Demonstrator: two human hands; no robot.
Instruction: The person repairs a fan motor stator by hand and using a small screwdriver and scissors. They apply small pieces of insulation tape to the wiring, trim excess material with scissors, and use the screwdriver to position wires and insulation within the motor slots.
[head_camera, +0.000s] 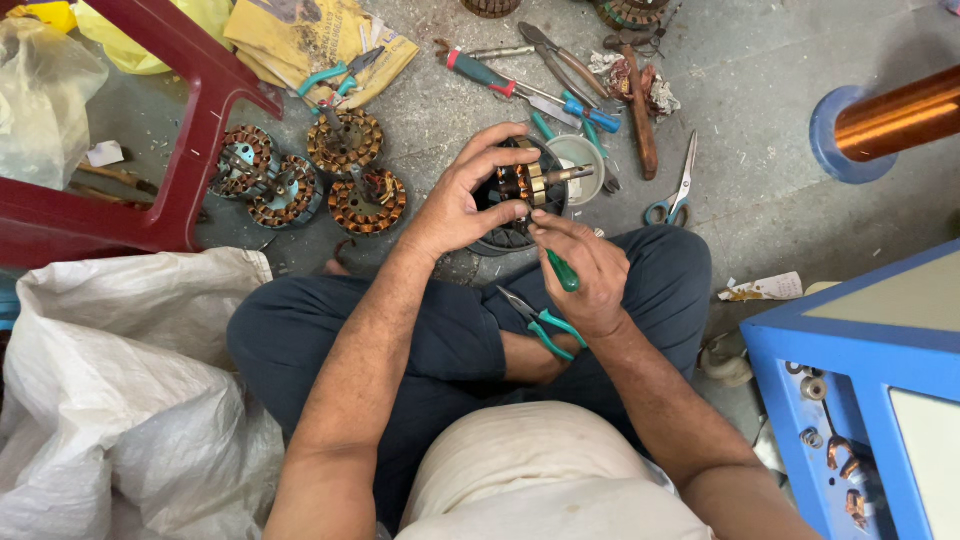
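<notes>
Three wound stators (310, 175) lie left of the held stator (518, 195); scissors (676, 190) lie right.

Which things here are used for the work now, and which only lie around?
In use:
- left hand gripping motor stator
- right hand with green-handled tool
- pliers on the lap

Lying about:
- four spare stators
- scissors
- red-handled screwdriver
- white sack
- copper wire spool

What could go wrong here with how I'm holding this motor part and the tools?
The green-handled tool in the right hand works close to the left hand fingers on the motor stator; a slip might jab them. The pliers resting loose on the lap could slide off.
</notes>
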